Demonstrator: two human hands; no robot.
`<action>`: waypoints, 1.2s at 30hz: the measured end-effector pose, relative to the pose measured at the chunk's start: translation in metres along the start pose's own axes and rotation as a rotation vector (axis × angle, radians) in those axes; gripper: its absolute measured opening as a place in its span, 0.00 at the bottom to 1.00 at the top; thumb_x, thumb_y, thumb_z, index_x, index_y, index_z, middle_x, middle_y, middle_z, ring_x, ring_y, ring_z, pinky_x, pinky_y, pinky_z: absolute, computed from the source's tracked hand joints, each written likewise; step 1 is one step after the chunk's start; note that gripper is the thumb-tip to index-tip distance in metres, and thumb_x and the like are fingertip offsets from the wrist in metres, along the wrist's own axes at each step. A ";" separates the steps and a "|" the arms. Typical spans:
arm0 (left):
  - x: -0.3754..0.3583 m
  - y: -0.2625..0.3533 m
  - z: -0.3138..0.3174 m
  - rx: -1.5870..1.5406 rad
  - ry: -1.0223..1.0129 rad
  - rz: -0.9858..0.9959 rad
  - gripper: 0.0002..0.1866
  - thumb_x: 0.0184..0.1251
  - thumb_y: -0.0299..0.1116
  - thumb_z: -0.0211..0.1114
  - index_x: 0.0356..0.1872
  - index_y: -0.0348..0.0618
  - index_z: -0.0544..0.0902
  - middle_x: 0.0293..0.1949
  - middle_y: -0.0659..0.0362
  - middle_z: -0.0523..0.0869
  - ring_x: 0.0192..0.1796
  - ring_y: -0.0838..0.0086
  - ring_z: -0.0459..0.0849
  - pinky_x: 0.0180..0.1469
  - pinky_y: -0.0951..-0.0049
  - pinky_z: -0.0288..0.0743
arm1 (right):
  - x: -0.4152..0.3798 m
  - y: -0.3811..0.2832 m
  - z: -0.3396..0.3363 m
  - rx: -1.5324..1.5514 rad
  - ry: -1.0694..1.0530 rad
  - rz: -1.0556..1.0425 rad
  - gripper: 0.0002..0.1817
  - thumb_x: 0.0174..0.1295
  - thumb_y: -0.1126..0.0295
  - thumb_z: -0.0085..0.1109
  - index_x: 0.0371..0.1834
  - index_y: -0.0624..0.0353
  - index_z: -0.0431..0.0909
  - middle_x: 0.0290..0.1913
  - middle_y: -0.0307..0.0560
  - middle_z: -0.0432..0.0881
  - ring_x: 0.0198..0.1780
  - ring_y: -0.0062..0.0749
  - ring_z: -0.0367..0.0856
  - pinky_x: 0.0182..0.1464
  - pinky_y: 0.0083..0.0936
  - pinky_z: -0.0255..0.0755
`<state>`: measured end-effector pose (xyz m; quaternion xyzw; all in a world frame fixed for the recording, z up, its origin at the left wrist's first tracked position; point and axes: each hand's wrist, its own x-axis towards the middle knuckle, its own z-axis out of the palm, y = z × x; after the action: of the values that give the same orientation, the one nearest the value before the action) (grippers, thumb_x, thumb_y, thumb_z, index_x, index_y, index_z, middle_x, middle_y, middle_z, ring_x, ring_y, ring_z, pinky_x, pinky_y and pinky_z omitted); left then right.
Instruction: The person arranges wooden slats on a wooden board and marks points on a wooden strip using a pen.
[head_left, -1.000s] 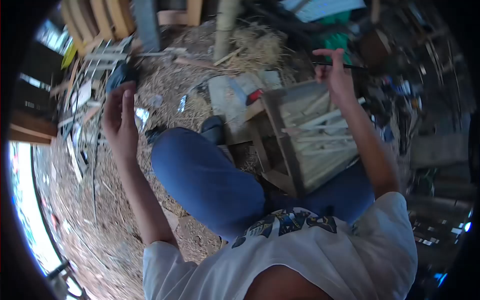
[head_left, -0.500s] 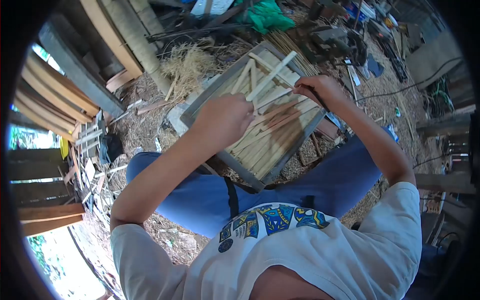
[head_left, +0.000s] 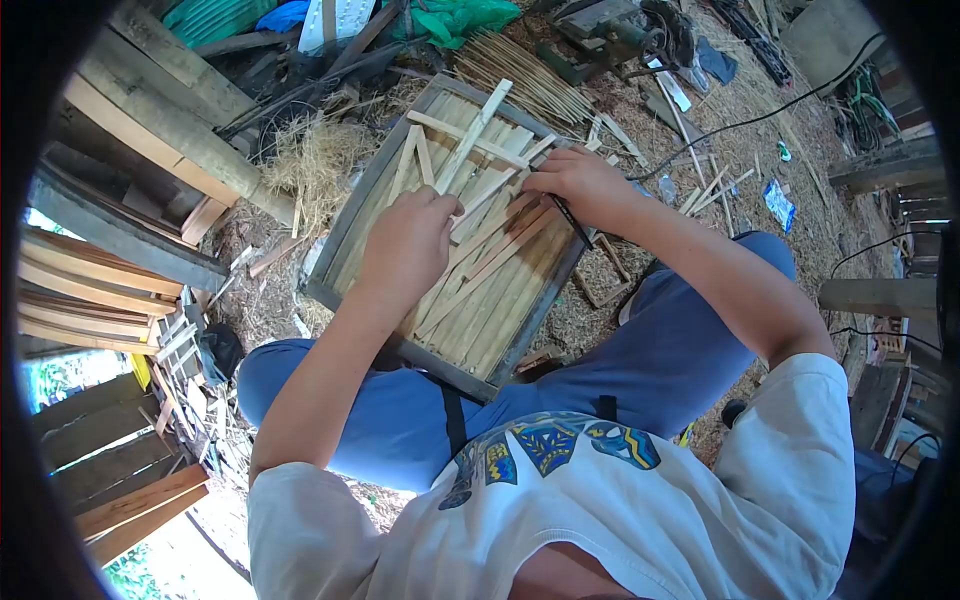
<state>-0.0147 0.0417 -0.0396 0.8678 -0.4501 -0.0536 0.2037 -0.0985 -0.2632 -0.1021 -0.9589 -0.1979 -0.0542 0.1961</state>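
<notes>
A shallow wooden tray (head_left: 340, 232) with a dark frame lies tilted across my lap and the ground, several thin wooden strips (head_left: 500, 250) loose on its slatted face. My left hand (head_left: 412, 235) is closed at the lower end of a pale strip (head_left: 476, 135) that points to the tray's far edge. My right hand (head_left: 575, 187) has its fingers pinched round a dark slim tool (head_left: 572, 222), at the tray's right side. Between both hands a light strip (head_left: 484, 204) runs diagonally, its right end near my right fingertips.
A bundle of thin sticks (head_left: 525, 78) lies beyond the tray, beside a dark metal machine (head_left: 605, 38). Dry shavings (head_left: 315, 165) are heaped at the left. A black cable (head_left: 760, 118) crosses the ground at the right. Planks (head_left: 150, 145) lean at the left.
The view has shifted, so the tray appears further left. The pale strip in my left hand lies lower across the tray, and my right hand has come closer to the strips.
</notes>
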 end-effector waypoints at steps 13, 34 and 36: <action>0.032 0.033 0.009 -0.293 -0.015 0.079 0.15 0.84 0.35 0.69 0.62 0.40 0.88 0.44 0.48 0.93 0.44 0.55 0.93 0.47 0.58 0.84 | -0.030 -0.004 -0.092 -0.010 0.253 0.130 0.13 0.68 0.83 0.65 0.53 0.58 0.87 0.46 0.51 0.81 0.52 0.56 0.84 0.53 0.48 0.77; 0.092 0.178 0.003 -0.532 -0.428 0.216 0.08 0.91 0.28 0.59 0.57 0.35 0.83 0.36 0.61 0.90 0.34 0.83 0.76 0.41 0.77 0.72 | -0.204 -0.067 -0.178 -0.177 0.545 0.394 0.21 0.64 0.66 0.81 0.61 0.52 0.90 0.48 0.49 0.86 0.53 0.54 0.86 0.56 0.48 0.80; 0.085 0.170 0.007 -0.557 -0.422 0.192 0.08 0.91 0.30 0.60 0.57 0.37 0.83 0.33 0.60 0.88 0.32 0.79 0.77 0.37 0.73 0.71 | -0.197 -0.068 -0.171 -0.159 0.587 0.353 0.22 0.67 0.66 0.79 0.65 0.54 0.89 0.49 0.49 0.86 0.53 0.52 0.87 0.55 0.45 0.80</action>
<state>-0.0953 -0.1157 0.0299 0.7026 -0.5299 -0.3328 0.3388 -0.3101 -0.3444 0.0430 -0.9341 0.0405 -0.3082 0.1756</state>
